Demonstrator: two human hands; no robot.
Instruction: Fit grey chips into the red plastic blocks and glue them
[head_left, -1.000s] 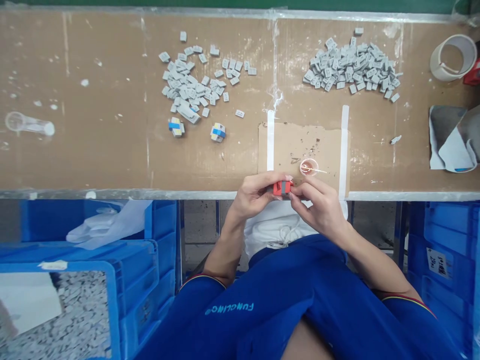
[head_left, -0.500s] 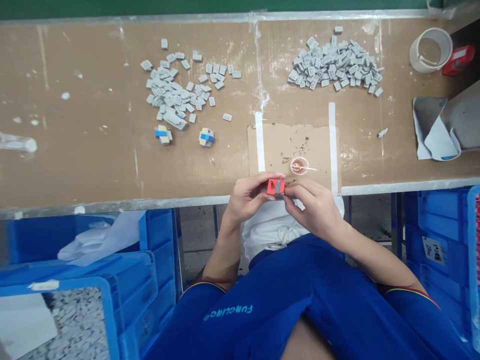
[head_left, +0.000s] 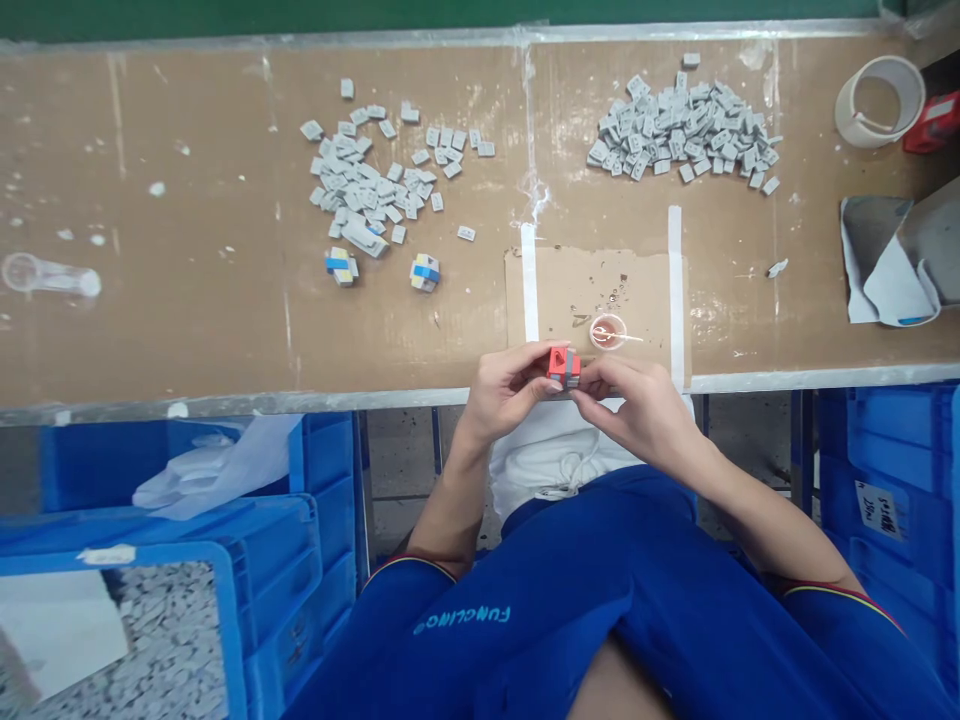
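Pinch grip on red-and-grey block (head_left: 564, 367), left hand (head_left: 510, 385) and right hand (head_left: 645, 405) both grasping it by the fingertips just below cardboard pad (head_left: 555, 290), apparently bracing it steady within easy reach of small dish (head_left: 607, 332) sitting on pad.

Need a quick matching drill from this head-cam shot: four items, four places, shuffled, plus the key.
Items:
1. Red-and-grey block
2. Small clear dish
3. Pale tape roll
4. Blue-and-yellow cube

Places:
A. Far right end of the bench
B. Between the left hand and right hand
C. On the cardboard sheet
D. Just below the left heap of grey pieces

Pairs: 1-B, 2-C, 3-A, 4-D
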